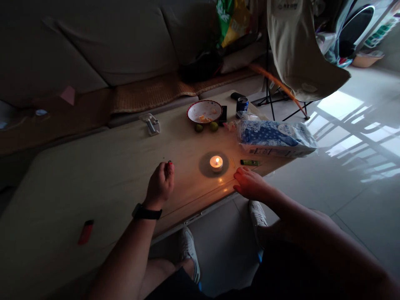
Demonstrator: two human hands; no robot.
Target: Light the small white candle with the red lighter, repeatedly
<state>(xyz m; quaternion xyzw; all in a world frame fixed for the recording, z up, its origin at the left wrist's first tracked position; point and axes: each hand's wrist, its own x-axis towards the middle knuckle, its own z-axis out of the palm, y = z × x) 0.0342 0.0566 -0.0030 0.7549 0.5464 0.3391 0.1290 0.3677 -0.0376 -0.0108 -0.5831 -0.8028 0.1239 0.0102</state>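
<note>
Closest to you, your white sneakers (189, 254) sit on the tiled floor (343, 200) below the edge of the worktop (103, 179). Your left hand (161, 185), a black watch (146, 212) on its wrist, is curled into a narrow, loose fist above the worktop. A small red speck (170, 163) shows at its fingertips, but you can't tell whether it's being held. Your right hand (250, 183) is open, low and wide, holding nothing, with its fingertips just short of a green lighter (249, 162). Between your hands burns a lit tealight candle (216, 163), with thin yellow sticks (233, 162) just beside it, towards the green lighter. Off to your left, well apart from the flame, lies a red lighter (86, 232).

Further out, you have a big blue-and-white tissue pack (276, 138) on your right. Beyond the candle are two green limes (206, 127), just in front of a red-rimmed bowl (204, 111) holding orange scraps. A blue drink can (242, 106) stands past them, and a clear plastic piece (151, 124) lies to the left. A sofa (109, 41) with a woven mat (153, 93) runs along the far side.
</note>
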